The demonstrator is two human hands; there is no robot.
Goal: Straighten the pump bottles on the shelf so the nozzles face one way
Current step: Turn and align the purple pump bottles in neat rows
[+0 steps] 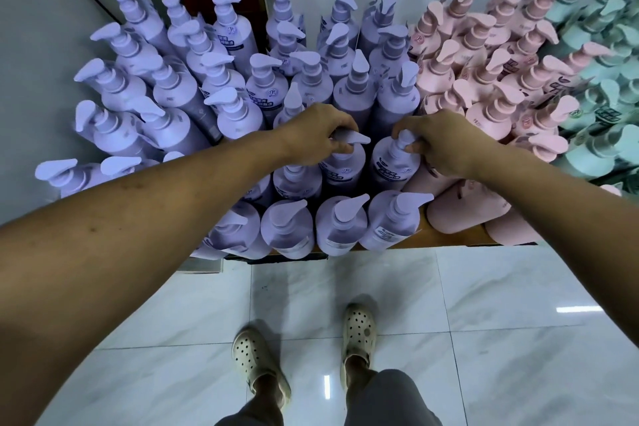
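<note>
Head view looks down on a shelf (446, 241) packed with purple bottles (221, 79), with pink bottles (484, 107) beside them and green bottles (594, 149) at the far right. Both hands work the second row from the front edge. The left hand (320, 135) has its grip curled round the pump head of the left bottle (342, 169), whose nozzle (359, 138) pokes out to the right from under the fingers. The right hand (446, 142) pinches the pump neck of the right bottle (390, 166), just beside the first. That bottle's nozzle is hidden by the fingers, so its heading cannot be told.

The front row (342, 228) shows nozzles all slanting up and right, while many further back point left or at odd angles. The step in hand looks like twisting these two pumps into line with the front row. The next move likely calls for a small turn of each head, keeping the bottles from tipping into their tight neighbours. After that, both hands let go and reach for the rows behind, where most of the work seems left.
</note>
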